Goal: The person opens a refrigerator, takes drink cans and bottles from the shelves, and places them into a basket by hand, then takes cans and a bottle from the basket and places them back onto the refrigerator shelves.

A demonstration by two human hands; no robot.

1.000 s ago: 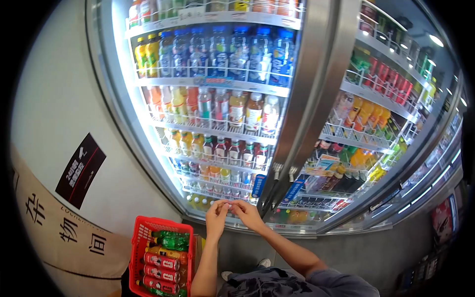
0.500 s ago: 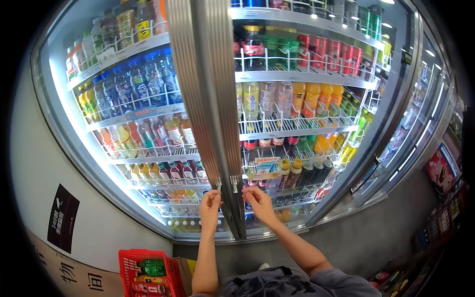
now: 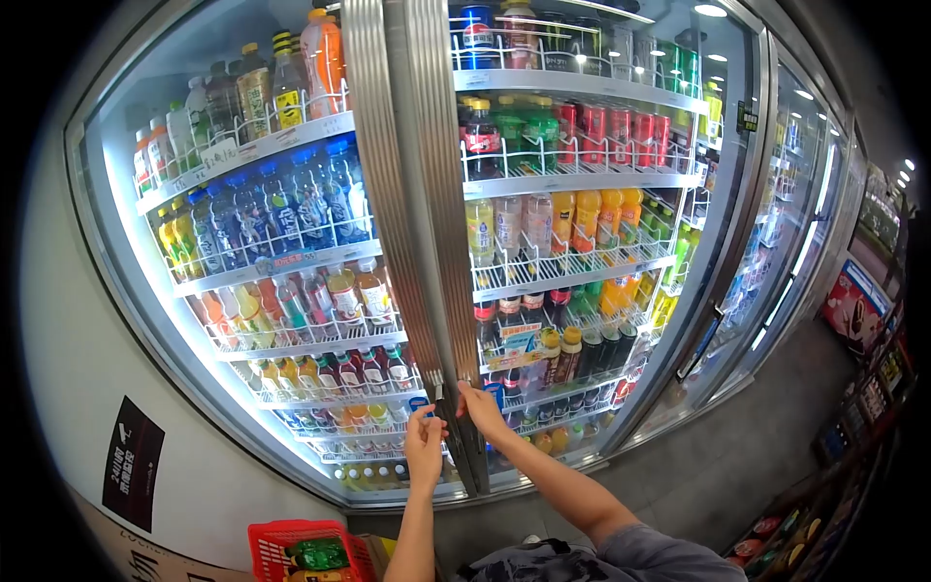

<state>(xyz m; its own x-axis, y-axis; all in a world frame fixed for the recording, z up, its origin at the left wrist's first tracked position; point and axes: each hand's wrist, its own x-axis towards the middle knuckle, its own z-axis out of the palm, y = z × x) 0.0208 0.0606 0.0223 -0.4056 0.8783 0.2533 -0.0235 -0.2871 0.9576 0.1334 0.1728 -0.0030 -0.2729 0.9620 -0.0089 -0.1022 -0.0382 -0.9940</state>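
My left hand (image 3: 424, 446) curls near the slim, dark door handles (image 3: 459, 453), my right hand (image 3: 477, 409) at their upper ends; whether either grips, I cannot tell. Ribbed silver frames (image 3: 393, 194) rise above, bottles (image 3: 281, 209) lit behind glass.

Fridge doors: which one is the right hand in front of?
The door with red cans behind it: the right hand overlaps its frame. The left door has blue-capped bottles behind.

There were two middle door handles (image 3: 436, 380), two blue door tags (image 3: 495, 395), one red basket (image 3: 262, 549), one black wall sign (image 3: 133, 464).
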